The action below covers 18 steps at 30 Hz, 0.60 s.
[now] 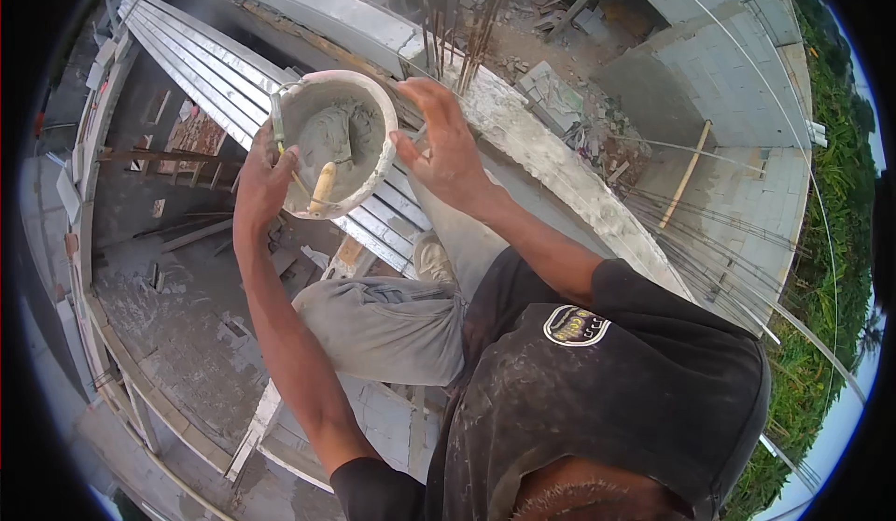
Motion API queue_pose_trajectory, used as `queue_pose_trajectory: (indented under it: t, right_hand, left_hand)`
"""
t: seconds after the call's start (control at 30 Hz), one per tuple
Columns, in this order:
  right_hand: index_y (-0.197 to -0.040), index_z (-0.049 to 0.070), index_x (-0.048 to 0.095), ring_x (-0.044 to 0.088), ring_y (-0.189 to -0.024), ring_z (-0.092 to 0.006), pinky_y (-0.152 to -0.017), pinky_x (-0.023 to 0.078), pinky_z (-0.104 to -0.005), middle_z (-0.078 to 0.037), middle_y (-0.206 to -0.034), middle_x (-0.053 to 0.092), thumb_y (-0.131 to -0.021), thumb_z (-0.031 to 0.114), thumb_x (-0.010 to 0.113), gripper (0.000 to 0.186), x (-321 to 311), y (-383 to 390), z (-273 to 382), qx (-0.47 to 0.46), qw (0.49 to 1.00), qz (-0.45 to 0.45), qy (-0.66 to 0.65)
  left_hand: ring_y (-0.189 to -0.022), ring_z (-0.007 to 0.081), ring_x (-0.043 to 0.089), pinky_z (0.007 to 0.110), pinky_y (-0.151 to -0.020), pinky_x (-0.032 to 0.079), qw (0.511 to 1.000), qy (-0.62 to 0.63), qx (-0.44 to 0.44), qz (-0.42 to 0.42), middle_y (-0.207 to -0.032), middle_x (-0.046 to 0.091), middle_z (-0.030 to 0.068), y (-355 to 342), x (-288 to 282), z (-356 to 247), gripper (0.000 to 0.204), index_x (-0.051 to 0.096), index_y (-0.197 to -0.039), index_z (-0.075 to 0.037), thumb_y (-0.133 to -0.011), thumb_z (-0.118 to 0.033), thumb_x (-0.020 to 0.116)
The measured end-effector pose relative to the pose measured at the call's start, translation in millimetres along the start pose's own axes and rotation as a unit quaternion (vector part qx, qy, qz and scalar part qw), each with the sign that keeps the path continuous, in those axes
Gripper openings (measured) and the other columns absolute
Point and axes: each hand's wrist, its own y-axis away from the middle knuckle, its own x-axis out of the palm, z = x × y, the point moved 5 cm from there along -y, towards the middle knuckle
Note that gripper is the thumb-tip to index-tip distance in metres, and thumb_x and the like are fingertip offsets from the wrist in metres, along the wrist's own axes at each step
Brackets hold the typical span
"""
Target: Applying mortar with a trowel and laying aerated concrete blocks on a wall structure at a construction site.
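Observation:
A round, mortar-smeared bucket (385,115) is in front of me, above the metal planks. Wet grey mortar (322,133) lies inside it, along with a trowel (324,186) whose wooden handle points toward me; its blade is partly sunk in the mortar. My left hand (264,177) is closed on the bucket's left side, thumb at the rim, beside the wire handle's grip (276,115). At the right side of the bucket, my right hand (446,152) has its fingers apart, with the thumb at or near the rim; whether it touches is hard to tell.
Long metal planks (201,68) run beneath the bucket. To the right stands a rough-topped wall (523,138) with upright rebar (467,40). Rubble (597,133) and a leaning wooden pole (686,174) lie beyond it. A lower concrete floor (177,320) shows at the left.

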Motion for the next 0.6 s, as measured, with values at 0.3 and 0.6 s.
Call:
queue_pose_trajectory:
  t: [0.3,0.6]
  right_hand:
    - [-0.148,0.025,0.026,0.021,-0.138,-0.0453,-0.109,0.027,-0.0594,-0.013,-0.154,0.020,-0.080,0.031,0.071,0.081,-7.4,136.8,-83.6,0.143,0.905,0.322,0.239]
    - [-0.139,0.012,0.042,0.057,-0.112,-0.0355,-0.093,0.045,-0.0438,-0.018,-0.128,0.056,-0.083,0.006,0.052,0.057,-27.8,152.9,-163.3,0.332,0.908,0.248,0.063]
  left_hand:
    - [-0.069,0.0121,0.051,0.027,-0.066,0.043,0.997,-0.057,-0.013,-0.058,-0.075,0.058,0.0077,11.6,-17.1,13.9,0.057,0.036,-0.144,-0.001,-0.095,-0.022,0.052]
    - [-0.070,0.0202,0.062,0.034,-0.069,0.048,0.973,-0.146,-0.052,-0.170,-0.082,0.064,0.0150,6.9,-36.6,49.0,0.050,0.044,-0.139,-0.004,-0.097,-0.030,0.050]
